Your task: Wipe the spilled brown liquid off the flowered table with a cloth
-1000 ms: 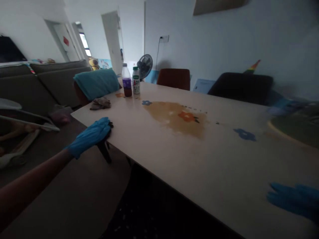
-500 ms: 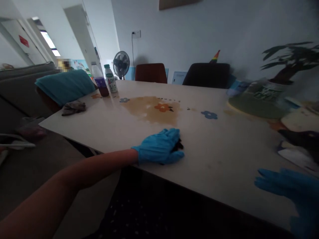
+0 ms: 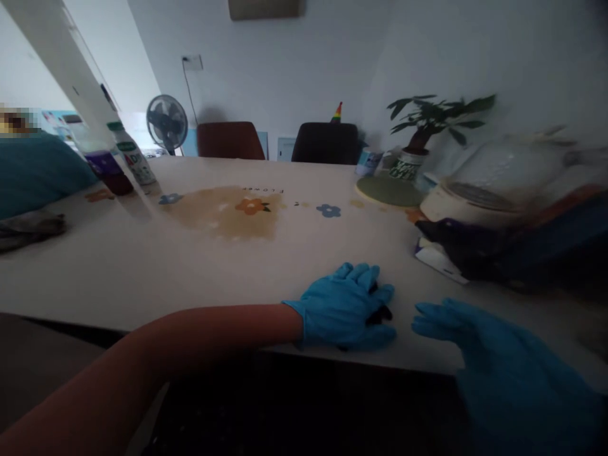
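My left hand (image 3: 349, 305), in a blue glove, lies on the near edge of the pale table (image 3: 199, 266) with its fingers curled over a small dark thing (image 3: 381, 311) that I cannot make out. My right hand (image 3: 479, 354), also gloved in blue, hovers just right of it at the table's edge with its fingers stretched out and nothing in them. The two hands are close but apart.
Two bottles (image 3: 118, 166) stand at the far left by a teal-covered chair (image 3: 33, 171) and a crumpled rag (image 3: 28, 227). A dark object (image 3: 470, 244), a white appliance (image 3: 494, 187), a green mat (image 3: 387, 189) and a potted plant (image 3: 427, 126) crowd the right. Two chairs (image 3: 278, 142) and a fan (image 3: 167, 121) stand behind.
My left hand has slid along the table's near edge from the left corner toward the right, still over the dark thing. The view has turned right, and my right hand is now close by.
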{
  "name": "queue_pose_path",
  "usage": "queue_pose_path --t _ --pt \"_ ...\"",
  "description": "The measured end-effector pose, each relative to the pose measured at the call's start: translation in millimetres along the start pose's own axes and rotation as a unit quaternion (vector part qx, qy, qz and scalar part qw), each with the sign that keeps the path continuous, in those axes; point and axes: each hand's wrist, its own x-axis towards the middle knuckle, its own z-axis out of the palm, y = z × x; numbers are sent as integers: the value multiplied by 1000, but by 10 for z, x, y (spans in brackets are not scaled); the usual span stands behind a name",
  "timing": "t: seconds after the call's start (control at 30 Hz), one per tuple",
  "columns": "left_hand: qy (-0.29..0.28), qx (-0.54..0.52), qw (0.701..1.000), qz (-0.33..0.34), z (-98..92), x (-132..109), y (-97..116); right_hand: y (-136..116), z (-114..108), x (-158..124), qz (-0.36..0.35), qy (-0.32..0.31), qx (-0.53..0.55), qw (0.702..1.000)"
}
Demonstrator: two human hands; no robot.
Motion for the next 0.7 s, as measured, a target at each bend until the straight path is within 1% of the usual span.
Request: queue_pose_path --t 0.07,0.13,0.2,0.27,0.3,0.37,0.43,0.5,0.57,0.63,0.7 --pt "0 20 1000 -6 -10 174 -6 112 -82 43 -29 -37 -11 999" --pt "4 30 999 -24 -27 337 -45 217 -73 86 -52 -74 -41 995" --pt "9 37 998 -48 -40 495 -117 293 62 123 -46 -73 -46 995" --pt "13 43 996 -71 -46 653 -231 324 284 154 -16 -69 -15 997" --pt "15 46 996 -81 -49 734 -306 321 402 166 -2 -82 3 997" --pt "17 49 993 -105 -64 901 -490 291 599 181 26 -122 25 992" --pt "16 52 989 -136 -104 1072 -708 256 706 178 45 -145 31 988" --pt "15 57 985 -165 -167 1242 -945 253 728 158 60 -144 33 987" --pt "20 63 981 -185 -243 1402 -1188 290 707 134 67 -161 38 984" --pt "28 65 976 -204 -318 1549 -1440 333 690 118 68 -183 71 978" --pt "37 64 972 -222 -390 1672 -1707 330 693 120 67 -188 121 972"
